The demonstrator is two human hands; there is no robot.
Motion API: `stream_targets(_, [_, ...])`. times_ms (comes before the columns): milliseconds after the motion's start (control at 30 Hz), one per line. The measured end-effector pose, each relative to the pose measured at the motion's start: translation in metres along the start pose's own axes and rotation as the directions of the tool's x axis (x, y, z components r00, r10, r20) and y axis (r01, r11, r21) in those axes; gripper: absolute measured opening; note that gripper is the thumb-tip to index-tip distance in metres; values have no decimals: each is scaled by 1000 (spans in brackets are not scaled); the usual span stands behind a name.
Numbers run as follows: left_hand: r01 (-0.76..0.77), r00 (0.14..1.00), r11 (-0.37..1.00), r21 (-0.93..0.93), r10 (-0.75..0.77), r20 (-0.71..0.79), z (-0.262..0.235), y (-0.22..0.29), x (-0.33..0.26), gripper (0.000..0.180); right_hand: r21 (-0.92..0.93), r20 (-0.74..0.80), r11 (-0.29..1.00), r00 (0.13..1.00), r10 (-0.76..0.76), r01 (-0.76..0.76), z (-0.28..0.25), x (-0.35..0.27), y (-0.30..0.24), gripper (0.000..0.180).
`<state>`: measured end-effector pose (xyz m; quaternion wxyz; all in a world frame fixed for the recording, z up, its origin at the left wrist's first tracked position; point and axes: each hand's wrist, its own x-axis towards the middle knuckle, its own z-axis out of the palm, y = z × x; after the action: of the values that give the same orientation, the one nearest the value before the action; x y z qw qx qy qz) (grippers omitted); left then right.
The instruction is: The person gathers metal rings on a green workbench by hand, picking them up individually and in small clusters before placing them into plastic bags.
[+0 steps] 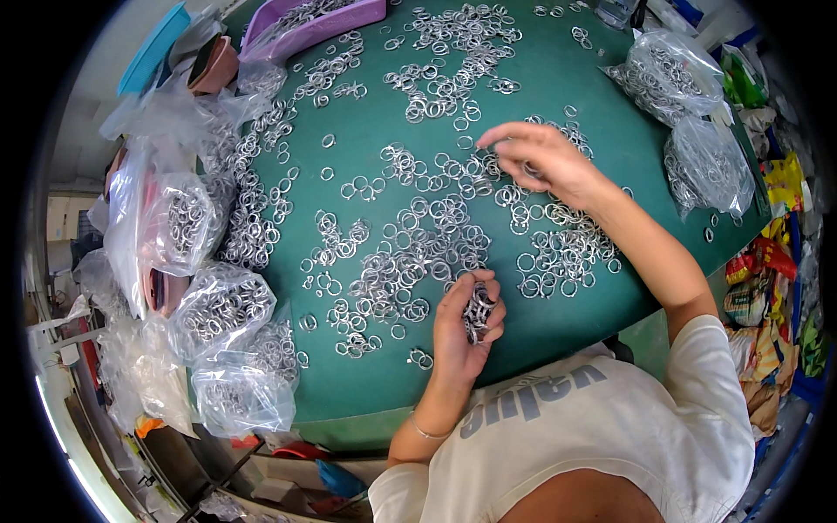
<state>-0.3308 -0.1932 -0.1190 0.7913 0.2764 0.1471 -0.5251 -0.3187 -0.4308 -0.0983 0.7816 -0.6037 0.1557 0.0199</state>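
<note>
My left hand [460, 324] is closed around a bunch of small silver metal rings [477, 315], near the front edge of the green table [349, 397]. Just beyond it spreads a loose heap of the same rings [427, 253]. My right hand [542, 164] hovers farther back and to the right, its index finger stretched out and the others partly bent, with nothing visible in it. Beneath and around that hand lie more scattered rings [571, 257]. Its palm side is partly hidden.
Clear plastic bags of rings [222, 309] line the left edge, beside a long pile of loose rings [253, 218]. A purple tray [349, 16] with rings stands at the back. More filled bags [711, 166] sit at the right edge. Colourful packaging [772, 261] lies beyond the table.
</note>
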Motion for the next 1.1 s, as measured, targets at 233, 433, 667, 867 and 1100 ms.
stream_targets(233, [8,1000,1000,-21,-8,-2,3,4,-2,22,-960,96,200,901,-423,196,22,49,27,19])
stream_targets(433, [-14,1000,999,-45,14,5,-3,6,-5,22,-874,321,388,947,11,292,2,28,-1,14])
stream_targets(667, [-10,1000,1000,-22,10,3,3,6,-5,22,-976,136,126,952,-274,176,23,36,10,14])
stream_targets(867, [-25,999,999,-35,23,-32,-1,5,-9,22,-979,176,30,911,-374,201,33,44,27,12])
stream_targets(1100, [-45,999,998,-44,45,-8,0,4,-12,23,-980,194,-14,941,-278,199,40,40,16,9])
